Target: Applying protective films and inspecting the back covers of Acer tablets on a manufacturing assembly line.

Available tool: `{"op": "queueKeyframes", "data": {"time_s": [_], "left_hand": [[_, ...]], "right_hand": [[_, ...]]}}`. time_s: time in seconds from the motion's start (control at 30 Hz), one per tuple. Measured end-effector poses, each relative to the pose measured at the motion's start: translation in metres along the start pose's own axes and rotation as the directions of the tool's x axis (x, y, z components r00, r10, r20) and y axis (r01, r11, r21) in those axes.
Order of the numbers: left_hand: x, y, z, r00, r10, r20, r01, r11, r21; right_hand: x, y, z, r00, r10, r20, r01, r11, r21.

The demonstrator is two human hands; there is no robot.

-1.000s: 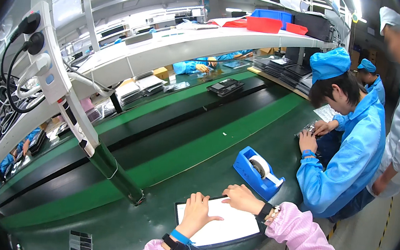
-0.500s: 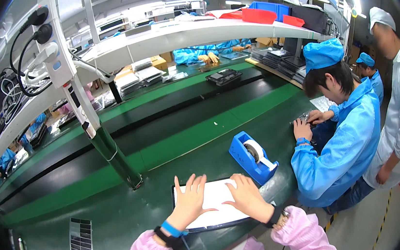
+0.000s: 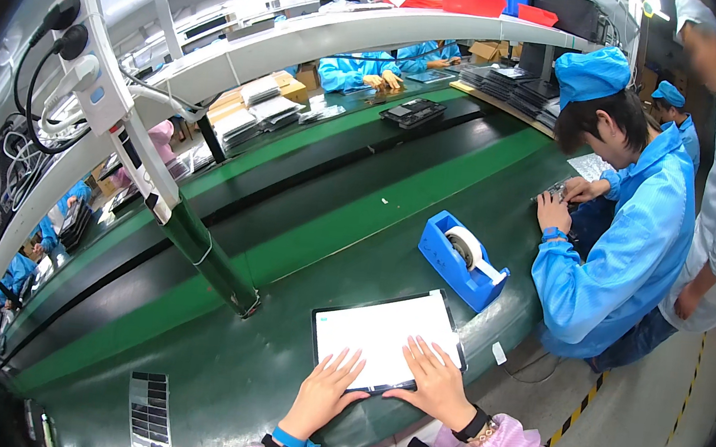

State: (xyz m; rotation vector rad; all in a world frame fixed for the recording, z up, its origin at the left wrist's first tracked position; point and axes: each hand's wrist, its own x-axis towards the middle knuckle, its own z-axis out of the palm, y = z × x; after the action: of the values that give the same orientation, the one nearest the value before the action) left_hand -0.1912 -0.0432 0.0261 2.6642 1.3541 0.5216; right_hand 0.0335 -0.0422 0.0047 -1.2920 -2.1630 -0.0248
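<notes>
On the green bench in front of me lies a flat tablet-like panel (image 3: 382, 326) with a white face and a dark rim. My left hand (image 3: 323, 397) rests on its near left corner, fingers spread and thumb along the near edge. Flat on the near right part of the white face is my right hand (image 3: 434, 380), with its fingers stretched out and its thumb toward the near edge. Neither hand grips anything. A blue tape dispenser (image 3: 463, 261) with a white roll stands just beyond the panel's far right corner.
A green post (image 3: 212, 262) rises left of the panel. A sheet with dark rectangles (image 3: 150, 415) lies at the near left. Beyond runs a conveyor belt (image 3: 336, 186) carrying a black device (image 3: 412, 113). To my right, a co-worker in blue (image 3: 624, 225) handles small parts.
Both hands have slid back over the panel toward its near edge, uncovering its far part. The view has shifted slightly. The tape dispenser stays in place on the bench.
</notes>
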Motion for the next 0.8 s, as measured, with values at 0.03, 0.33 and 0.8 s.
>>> {"op": "queueKeyframes", "data": {"time_s": [0.03, 0.33, 0.8], "left_hand": [[-0.001, -0.002, 0.000, 1.000, 0.001, 0.002, -0.001, 1.000, 0.001], [-0.004, -0.017, -0.016, 0.984, 0.119, 0.134, -0.110, 0.991, -0.073], [-0.028, -0.038, -0.026, 0.991, 0.064, 0.118, -0.013, 0.922, -0.387]], "right_hand": [[0.001, 0.001, 0.000, 1.000, 0.002, -0.001, -0.002, 1.000, 0.002], [0.003, 0.026, -0.017, 0.971, -0.203, 0.125, 0.196, 0.978, 0.066], [-0.022, 0.062, -0.032, 0.973, -0.167, 0.160, 0.096, 0.921, 0.376]]}}
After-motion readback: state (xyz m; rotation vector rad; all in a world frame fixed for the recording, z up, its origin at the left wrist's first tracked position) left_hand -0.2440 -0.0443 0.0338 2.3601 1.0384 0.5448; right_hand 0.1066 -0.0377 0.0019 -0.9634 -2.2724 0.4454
